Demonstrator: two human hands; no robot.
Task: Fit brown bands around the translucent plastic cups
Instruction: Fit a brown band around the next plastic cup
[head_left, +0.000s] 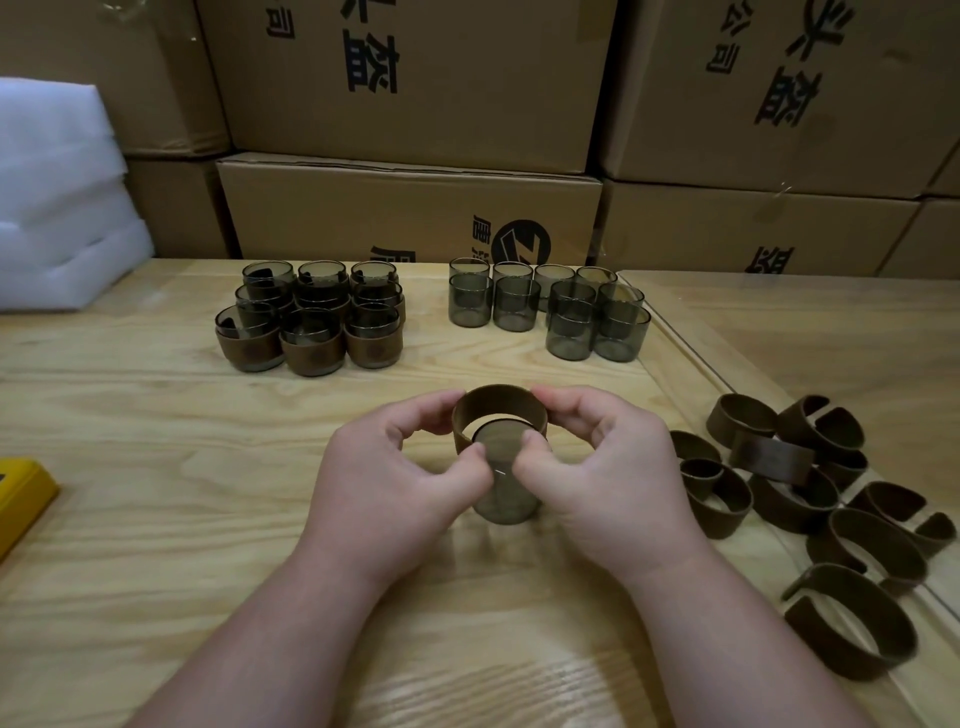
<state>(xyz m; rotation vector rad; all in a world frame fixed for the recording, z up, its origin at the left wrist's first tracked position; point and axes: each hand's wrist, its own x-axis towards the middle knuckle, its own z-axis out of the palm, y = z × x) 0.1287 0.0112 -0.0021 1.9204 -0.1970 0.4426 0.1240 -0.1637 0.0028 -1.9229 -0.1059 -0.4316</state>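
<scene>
Both hands hold one translucent grey cup (503, 500) above the wooden table, tilted with its base toward me. A brown band (498, 402) sits around the cup's far end. My left hand (400, 467) pinches the band's left side, thumb on the cup. My right hand (602, 462) pinches the band's right side, thumb pressing on the cup's base. Several banded cups (311, 325) are stacked at the back left. Several bare cups (550, 312) stand at the back centre. Loose brown bands (810, 493) lie in a pile at the right.
Cardboard boxes (415, 208) are stacked along the back of the table (156, 467). White foam sheets (57, 197) lie at the far left. A yellow object (21, 493) pokes in at the left edge. A glass sheet's edge (691, 358) runs diagonally under the band pile.
</scene>
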